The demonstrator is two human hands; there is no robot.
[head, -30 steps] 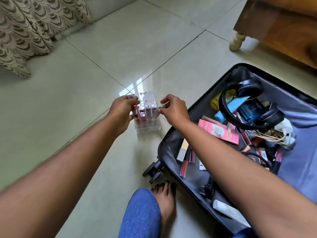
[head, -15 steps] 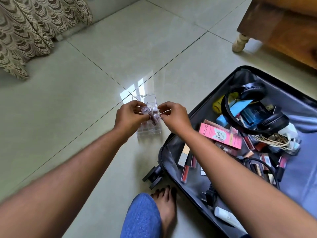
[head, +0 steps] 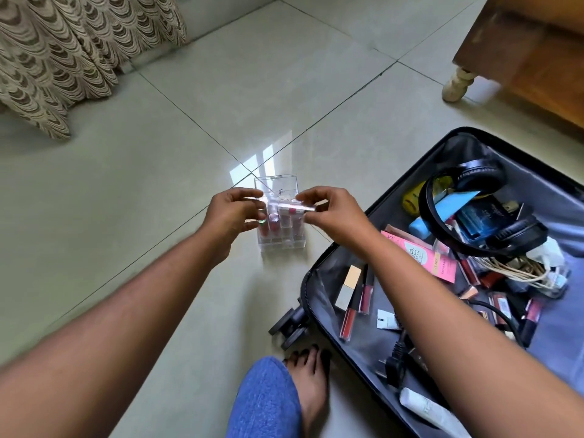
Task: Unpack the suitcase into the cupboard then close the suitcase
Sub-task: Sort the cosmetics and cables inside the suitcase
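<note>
Clear acrylic organizer (head: 281, 238) on floor, left of open suitcase (head: 534, 197). Both hands pinch one lipstick tube (head: 295, 207) above it: left hand (head: 232, 213), right hand (head: 331, 213).

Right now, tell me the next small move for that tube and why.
Probably tip the tube upright and lower it into a free slot of the clear organiser: both hands hold it level just above the organiser, where other tubes already stand.

Head-worn view, steeply down, close.
</note>
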